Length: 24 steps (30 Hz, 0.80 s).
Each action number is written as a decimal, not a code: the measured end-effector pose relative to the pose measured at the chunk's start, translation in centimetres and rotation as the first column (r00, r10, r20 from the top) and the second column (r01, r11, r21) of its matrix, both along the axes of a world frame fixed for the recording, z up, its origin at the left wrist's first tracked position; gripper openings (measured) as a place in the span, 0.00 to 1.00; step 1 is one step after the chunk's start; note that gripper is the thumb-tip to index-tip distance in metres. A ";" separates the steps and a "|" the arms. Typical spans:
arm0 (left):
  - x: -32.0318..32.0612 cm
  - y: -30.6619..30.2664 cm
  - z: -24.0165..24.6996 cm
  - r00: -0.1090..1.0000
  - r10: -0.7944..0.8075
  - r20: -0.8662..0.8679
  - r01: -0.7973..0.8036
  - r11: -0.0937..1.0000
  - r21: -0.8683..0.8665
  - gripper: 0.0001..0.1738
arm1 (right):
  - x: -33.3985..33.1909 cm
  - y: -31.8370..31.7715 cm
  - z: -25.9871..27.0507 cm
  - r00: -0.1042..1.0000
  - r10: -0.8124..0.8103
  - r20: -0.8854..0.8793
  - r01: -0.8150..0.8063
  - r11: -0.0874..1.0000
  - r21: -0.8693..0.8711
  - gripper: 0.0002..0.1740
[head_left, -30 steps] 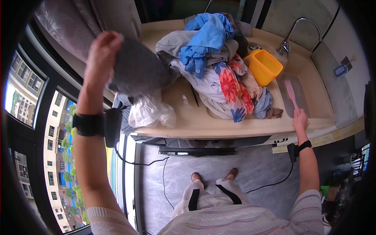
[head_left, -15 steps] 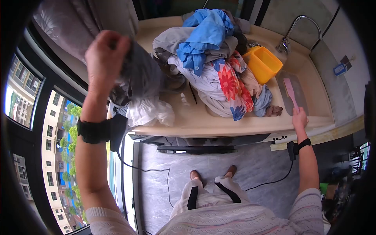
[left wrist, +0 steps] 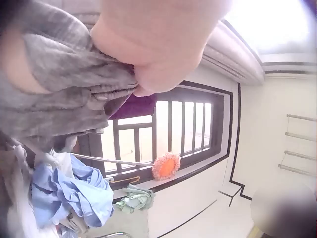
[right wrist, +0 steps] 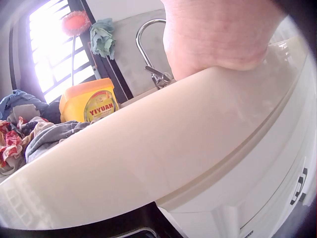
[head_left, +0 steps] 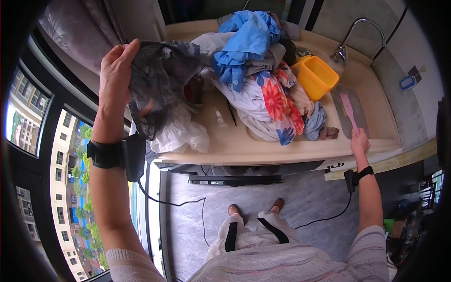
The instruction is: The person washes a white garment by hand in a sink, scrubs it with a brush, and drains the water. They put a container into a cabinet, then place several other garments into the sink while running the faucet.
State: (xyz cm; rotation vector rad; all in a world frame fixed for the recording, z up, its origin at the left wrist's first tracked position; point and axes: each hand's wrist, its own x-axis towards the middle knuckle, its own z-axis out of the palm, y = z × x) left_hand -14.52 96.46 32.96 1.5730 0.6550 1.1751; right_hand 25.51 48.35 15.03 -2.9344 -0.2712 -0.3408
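Nearest to me is the striped knitted top (head_left: pixel 263 263) of the person; brown shoes (head_left: pixel 277 205) stand on the grey floor (head_left: pixel 188 225). The right hand (head_left: pixel 360 142), at the front rim of the counter (head_left: pixel 225 151), has its fingers closed around the handle of a pink brush (head_left: pixel 348 110). The head of this brush is over the basin (head_left: pixel 381 117), on the right side. The left hand (head_left: pixel 116 75) is raised at the left end of the counter, and it pinches a dark grey garment (head_left: pixel 157 66) at the upper edge, between thumb and fingers. This garment hangs down, wide and crumpled, in front of and partly over a white cloth (head_left: pixel 181 134).

More to the middle lies a heap of clothes: a flowered cloth (head_left: pixel 277 101) in the front, and a blue shirt (head_left: pixel 246 40) on the top. Just beside the heap, the yellow container (head_left: pixel 319 77) is tilted. Behind the basin, the metal tap (head_left: pixel 345 54) makes a curve. Farther away, the left wrist view shows a barred window (left wrist: pixel 185 124), an orange fluffy duster (left wrist: pixel 167 166) and a green cloth (left wrist: pixel 134 199) near it.
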 end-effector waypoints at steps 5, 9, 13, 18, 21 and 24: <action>-0.3 0.0 -2.7 0.976 -0.209 -0.059 0.200 0.971 -0.128 0.12 | 0.2 -0.3 -0.2 1.000 0.002 0.004 -0.002 1.000 0.014 0.17; -0.2 -1.8 -4.6 0.933 -0.356 -0.060 0.327 0.904 -0.275 0.11 | 0.1 -0.3 -0.2 1.000 0.009 0.007 -0.009 1.000 0.014 0.16; 0.3 -3.3 -7.3 0.612 0.052 -0.789 0.324 0.894 0.310 0.11 | 0.5 -0.6 -0.6 1.000 0.010 0.010 -0.011 1.000 0.019 0.17; 2.2 -6.6 -6.8 0.395 0.297 -0.870 0.413 0.788 0.456 0.11 | 0.3 -0.5 -0.4 1.000 -0.004 -0.012 0.005 1.000 0.010 0.17; 3.9 -10.3 -5.1 0.537 0.365 -0.760 0.392 0.690 0.608 0.21 | 0.5 -0.5 -0.7 1.000 -0.001 -0.010 0.001 1.000 0.017 0.17; 6.9 -14.1 -6.1 0.690 0.230 -0.686 0.497 0.538 0.681 0.37 | 0.3 -0.5 -0.6 1.000 0.009 0.003 -0.009 1.000 0.011 0.17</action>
